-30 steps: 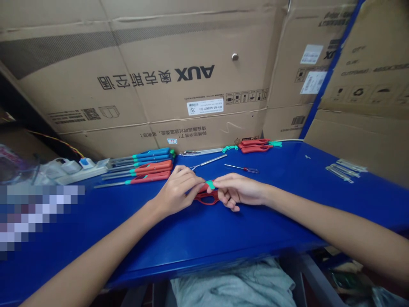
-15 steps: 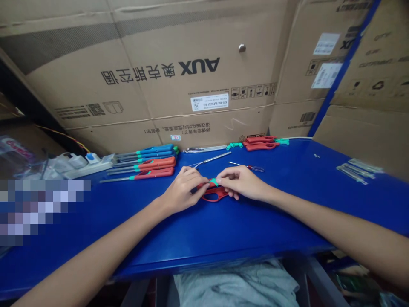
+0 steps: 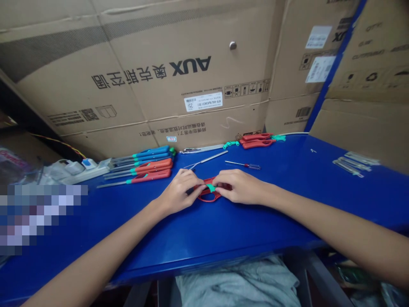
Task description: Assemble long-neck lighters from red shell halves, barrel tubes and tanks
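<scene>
A red lighter handle [image 3: 208, 199] with a finger loop lies on the blue table, partly covered by my fingers. Over it sits a small green plastic trigger [image 3: 211, 187]. My left hand [image 3: 179, 191] pinches the trigger's left side between thumb and fingertips. From the right, my right hand [image 3: 239, 186] closes thumb and forefinger on its other side, hiding much of the handle. Just beyond the hands lie a thin metal rod tool [image 3: 211, 158] and a small screwdriver [image 3: 252, 166] with a clear handle.
Several long-necked lighters [image 3: 153, 175], blue and red, are stacked at left beside a power strip [image 3: 96, 169]. Farther back are metal tubes [image 3: 204, 149], green parts [image 3: 230, 144] and red handles [image 3: 257, 144]. Small bagged pieces [image 3: 351, 165] lie right. Cardboard [image 3: 143, 38] walls the back.
My right fingers have moved in closer on the green trigger, which now lies flatter over the red handle. The whole view has shifted slightly.
</scene>
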A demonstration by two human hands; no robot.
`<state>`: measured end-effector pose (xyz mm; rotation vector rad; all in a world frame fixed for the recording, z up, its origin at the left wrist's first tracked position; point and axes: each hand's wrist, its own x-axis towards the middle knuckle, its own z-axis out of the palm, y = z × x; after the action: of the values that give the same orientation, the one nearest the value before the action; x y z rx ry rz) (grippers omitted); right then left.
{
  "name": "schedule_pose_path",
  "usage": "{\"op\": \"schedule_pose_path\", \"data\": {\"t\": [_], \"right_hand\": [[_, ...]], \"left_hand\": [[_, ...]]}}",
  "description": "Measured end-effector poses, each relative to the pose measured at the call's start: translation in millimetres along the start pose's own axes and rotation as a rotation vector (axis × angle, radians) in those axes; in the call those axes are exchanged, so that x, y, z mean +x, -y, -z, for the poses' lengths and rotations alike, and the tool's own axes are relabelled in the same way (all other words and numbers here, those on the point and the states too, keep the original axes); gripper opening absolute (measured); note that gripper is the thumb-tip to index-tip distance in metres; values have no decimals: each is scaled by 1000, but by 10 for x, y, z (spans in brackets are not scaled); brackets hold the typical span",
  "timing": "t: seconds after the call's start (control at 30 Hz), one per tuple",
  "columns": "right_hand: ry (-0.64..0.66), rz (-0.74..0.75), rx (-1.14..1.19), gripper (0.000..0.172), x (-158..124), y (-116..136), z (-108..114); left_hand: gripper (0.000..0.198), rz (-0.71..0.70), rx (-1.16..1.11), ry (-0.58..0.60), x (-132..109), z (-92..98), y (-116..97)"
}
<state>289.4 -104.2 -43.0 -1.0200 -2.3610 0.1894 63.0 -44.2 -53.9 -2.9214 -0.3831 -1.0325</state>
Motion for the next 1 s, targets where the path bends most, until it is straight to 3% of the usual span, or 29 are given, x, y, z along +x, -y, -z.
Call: {"op": "schedule_pose_path", "data": {"t": [0.57,1.0], "right_hand": [[89,-45,-27,12,-3,-5,24],[123,-37,-19,13,-6,-17,12]], "left_hand": [[16,111,-36,218,44,67,-120],[14,106,-15,203,25,43,-63]]}}
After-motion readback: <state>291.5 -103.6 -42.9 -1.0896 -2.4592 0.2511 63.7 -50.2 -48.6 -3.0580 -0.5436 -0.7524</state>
